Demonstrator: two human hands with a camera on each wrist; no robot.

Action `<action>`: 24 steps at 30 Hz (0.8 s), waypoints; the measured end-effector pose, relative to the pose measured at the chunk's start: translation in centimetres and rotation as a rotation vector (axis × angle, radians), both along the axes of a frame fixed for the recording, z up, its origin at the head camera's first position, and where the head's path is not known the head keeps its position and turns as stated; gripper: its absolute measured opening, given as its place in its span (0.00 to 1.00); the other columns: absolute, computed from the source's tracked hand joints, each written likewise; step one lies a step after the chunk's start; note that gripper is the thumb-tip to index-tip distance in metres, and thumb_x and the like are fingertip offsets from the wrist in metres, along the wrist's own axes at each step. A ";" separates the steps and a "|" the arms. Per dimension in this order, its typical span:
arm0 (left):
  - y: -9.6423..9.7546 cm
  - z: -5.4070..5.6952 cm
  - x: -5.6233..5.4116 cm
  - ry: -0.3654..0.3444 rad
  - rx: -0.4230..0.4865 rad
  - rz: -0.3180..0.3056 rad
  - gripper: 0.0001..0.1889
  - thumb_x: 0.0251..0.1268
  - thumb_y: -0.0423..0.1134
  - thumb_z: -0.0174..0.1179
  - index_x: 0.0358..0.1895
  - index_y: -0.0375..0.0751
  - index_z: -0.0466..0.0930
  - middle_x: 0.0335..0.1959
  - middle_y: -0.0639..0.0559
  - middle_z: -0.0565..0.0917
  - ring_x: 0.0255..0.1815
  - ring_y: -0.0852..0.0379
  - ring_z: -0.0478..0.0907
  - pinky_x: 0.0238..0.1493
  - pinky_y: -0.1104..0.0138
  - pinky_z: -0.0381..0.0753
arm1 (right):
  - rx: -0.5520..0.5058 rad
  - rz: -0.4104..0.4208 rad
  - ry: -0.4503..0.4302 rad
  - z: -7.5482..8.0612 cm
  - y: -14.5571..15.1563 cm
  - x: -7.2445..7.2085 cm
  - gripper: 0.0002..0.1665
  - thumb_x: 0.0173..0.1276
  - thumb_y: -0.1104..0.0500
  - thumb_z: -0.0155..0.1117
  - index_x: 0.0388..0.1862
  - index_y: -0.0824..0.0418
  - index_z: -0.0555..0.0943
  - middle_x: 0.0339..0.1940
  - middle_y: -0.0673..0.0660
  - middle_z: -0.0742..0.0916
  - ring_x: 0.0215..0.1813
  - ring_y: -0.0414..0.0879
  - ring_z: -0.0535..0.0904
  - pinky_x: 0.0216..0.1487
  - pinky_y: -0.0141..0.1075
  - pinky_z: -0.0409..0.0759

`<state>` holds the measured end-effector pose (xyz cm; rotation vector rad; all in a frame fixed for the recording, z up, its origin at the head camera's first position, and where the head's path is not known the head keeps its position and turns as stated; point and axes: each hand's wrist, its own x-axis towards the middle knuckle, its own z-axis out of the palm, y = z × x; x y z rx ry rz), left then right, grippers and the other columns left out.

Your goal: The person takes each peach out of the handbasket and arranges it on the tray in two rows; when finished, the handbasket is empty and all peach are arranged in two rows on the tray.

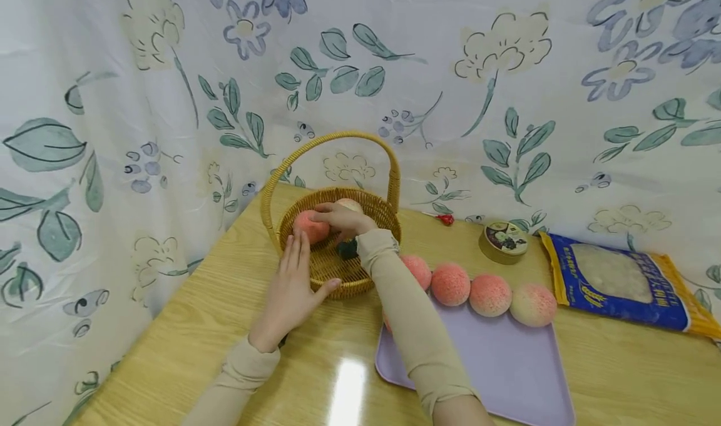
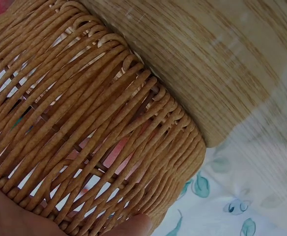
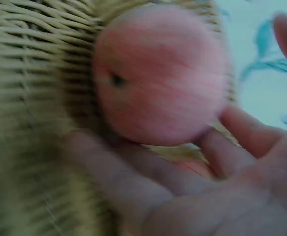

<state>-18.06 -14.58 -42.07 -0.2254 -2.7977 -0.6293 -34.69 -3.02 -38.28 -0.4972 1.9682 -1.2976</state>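
Observation:
A woven basket (image 1: 342, 288) with a tall arched handle stands on the table. Inside it is a pink peach (image 1: 311, 227), seen close up in the right wrist view as a blurred peach (image 3: 163, 73). My right hand (image 1: 345, 218) reaches into the basket, fingers against the peach; the thumb stands apart from it in the right wrist view. Behind this hand a paler peach (image 1: 350, 205) is partly hidden. A dark green item (image 1: 347, 249) lies below the hand. My left hand (image 1: 290, 291) rests at the basket's near left rim, fingers extended towards the pink peach.
Several peaches (image 1: 490, 294) sit in a row along the back of a lavender tray (image 1: 479, 351) to the right; my right sleeve covers part of it. Behind are a round tin (image 1: 504, 243), a blue and yellow packet (image 1: 619, 282) and a small red item (image 1: 445, 219).

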 end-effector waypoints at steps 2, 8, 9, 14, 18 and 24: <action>0.3 -0.1 0.0 -0.008 0.004 -0.005 0.57 0.62 0.69 0.52 0.77 0.29 0.37 0.78 0.32 0.42 0.79 0.34 0.40 0.76 0.45 0.51 | 0.053 0.013 0.090 -0.7 -0.5 0.2 0.37 0.77 0.50 0.50 0.78 0.59 0.54 0.78 0.61 0.61 0.77 0.57 0.60 0.68 0.52 0.72; 0.7 -0.2 0.2 -0.010 0.030 -0.006 0.56 0.63 0.69 0.51 0.77 0.30 0.36 0.79 0.33 0.43 0.80 0.37 0.38 0.78 0.47 0.47 | 0.136 0.024 0.276 -1.3 -1.2 1.2 0.35 0.72 0.54 0.57 0.74 0.61 0.62 0.73 0.62 0.69 0.73 0.55 0.66 0.70 0.47 0.69; 0.7 -0.2 0.2 -0.010 0.033 -0.004 0.56 0.63 0.68 0.51 0.77 0.29 0.36 0.79 0.33 0.43 0.80 0.37 0.38 0.78 0.48 0.47 | 0.144 0.033 0.281 -1.3 -1.2 1.4 0.34 0.71 0.54 0.58 0.74 0.60 0.63 0.72 0.61 0.71 0.71 0.54 0.68 0.68 0.46 0.71; 0.6 -0.3 0.4 -0.012 0.034 -0.013 0.56 0.63 0.67 0.52 0.76 0.28 0.37 0.79 0.32 0.42 0.80 0.37 0.37 0.78 0.48 0.46 | 0.211 0.125 0.316 -1.0 -1.3 2.3 0.32 0.69 0.52 0.61 0.69 0.57 0.66 0.68 0.60 0.75 0.67 0.51 0.72 0.64 0.41 0.75; 0.3 -0.3 0.2 0.000 0.038 -0.013 0.55 0.64 0.66 0.53 0.76 0.28 0.37 0.78 0.31 0.42 0.80 0.35 0.39 0.78 0.47 0.46 | 0.223 0.223 0.372 -0.6 -1.7 2.8 0.33 0.69 0.52 0.59 0.70 0.58 0.66 0.69 0.59 0.75 0.70 0.49 0.71 0.66 0.39 0.72; 0.1 0.0 -0.1 -0.023 0.015 -0.009 0.54 0.64 0.64 0.54 0.76 0.29 0.37 0.79 0.33 0.40 0.80 0.35 0.39 0.78 0.47 0.45 | 0.234 0.223 0.396 -0.5 -1.5 3.0 0.35 0.66 0.54 0.64 0.70 0.59 0.66 0.68 0.58 0.75 0.69 0.50 0.71 0.67 0.41 0.72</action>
